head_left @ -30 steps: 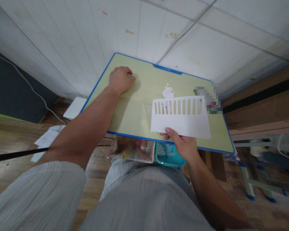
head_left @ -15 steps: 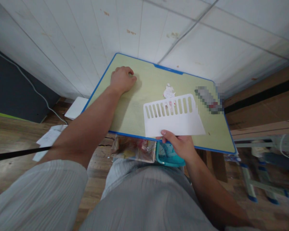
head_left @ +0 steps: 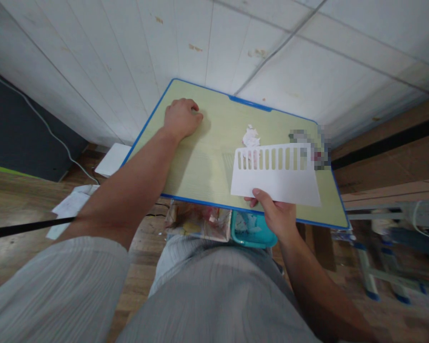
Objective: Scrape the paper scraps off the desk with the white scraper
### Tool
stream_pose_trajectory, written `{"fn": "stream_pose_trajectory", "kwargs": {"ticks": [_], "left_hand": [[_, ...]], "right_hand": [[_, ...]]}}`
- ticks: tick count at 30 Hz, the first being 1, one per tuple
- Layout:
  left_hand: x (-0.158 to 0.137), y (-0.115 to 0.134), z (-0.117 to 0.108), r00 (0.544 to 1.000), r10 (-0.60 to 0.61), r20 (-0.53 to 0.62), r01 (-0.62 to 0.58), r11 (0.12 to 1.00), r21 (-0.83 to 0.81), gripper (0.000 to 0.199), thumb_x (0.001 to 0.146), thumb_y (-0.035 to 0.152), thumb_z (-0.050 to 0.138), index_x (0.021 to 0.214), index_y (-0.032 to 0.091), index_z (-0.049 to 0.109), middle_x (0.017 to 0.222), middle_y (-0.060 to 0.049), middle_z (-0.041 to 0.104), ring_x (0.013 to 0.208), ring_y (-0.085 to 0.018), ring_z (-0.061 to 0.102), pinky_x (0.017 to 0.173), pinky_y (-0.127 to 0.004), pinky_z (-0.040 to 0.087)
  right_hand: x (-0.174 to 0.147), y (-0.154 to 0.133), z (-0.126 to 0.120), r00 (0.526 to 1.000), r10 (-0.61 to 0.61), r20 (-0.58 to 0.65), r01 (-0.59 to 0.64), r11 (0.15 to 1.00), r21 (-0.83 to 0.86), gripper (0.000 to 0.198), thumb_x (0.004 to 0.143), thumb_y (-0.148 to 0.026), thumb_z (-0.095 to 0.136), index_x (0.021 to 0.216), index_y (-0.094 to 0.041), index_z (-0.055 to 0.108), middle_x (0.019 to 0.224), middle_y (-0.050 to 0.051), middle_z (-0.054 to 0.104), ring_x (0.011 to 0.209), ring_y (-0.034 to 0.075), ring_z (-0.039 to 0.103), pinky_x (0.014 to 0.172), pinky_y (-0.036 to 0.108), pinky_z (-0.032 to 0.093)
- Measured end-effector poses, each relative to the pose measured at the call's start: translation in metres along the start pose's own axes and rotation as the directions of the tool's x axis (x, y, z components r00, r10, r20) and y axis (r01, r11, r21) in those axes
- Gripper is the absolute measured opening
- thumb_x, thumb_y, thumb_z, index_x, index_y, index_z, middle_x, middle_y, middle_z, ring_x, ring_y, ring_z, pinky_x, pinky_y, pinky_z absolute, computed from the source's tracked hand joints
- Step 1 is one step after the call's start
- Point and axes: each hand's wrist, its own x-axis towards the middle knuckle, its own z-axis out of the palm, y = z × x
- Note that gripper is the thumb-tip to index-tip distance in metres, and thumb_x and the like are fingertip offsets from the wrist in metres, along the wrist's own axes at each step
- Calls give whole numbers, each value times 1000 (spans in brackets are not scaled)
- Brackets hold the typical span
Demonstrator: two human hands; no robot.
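My right hand (head_left: 277, 214) grips the near edge of a white slotted card (head_left: 275, 183), thumb on top and fingers beneath. The card is tilted above the tabletop, with a row of long holes along its far side. Just beyond it lies a small heap of white scraps (head_left: 251, 137), partly covered by the card and showing through its holes. My left hand (head_left: 182, 118) rests at the far left of the yellow-green table (head_left: 214, 119). Its fingers are loosely curled, with a gap at the thumb and nothing visible in it.
A blue rim borders the tabletop. At its right lies a pixelated object (head_left: 320, 162), partly behind the card. Under the near edge are a turquoise bin (head_left: 255, 238) and a box (head_left: 200, 228) with debris. A panelled wall (head_left: 196, 28) stands behind; papers (head_left: 71, 205) lie on the floor at left.
My right hand has shifted the card to the right and turned it slightly, uncovering tabletop on its left and overlapping the pixelated object. My left hand has stayed in place.
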Motion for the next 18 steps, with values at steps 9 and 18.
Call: {"fn": "stream_pose_trajectory", "kwargs": {"ticks": [9, 18], "left_hand": [[1, -1, 0, 1000, 0, 13, 0, 1000, -4, 40, 100, 39, 67, 137, 32, 80, 151, -9, 75, 152, -40, 58, 136, -59, 40], [0, -1, 0, 1000, 4, -13, -4, 1000, 20, 36, 101, 37, 68, 134, 29, 80, 147, -8, 77, 148, -38, 59, 133, -56, 42]], "right_hand": [[-6, 8, -5, 992, -30, 120, 44, 992, -119, 41, 95, -51, 84, 60, -30, 75, 68, 6, 82, 73, 30, 83, 90, 48, 73], [-4, 4, -8, 977, 20, 212, -18, 1000, -10, 31, 95, -47, 85, 71, -28, 83, 71, 5, 84, 68, 28, 80, 82, 46, 74]]}}
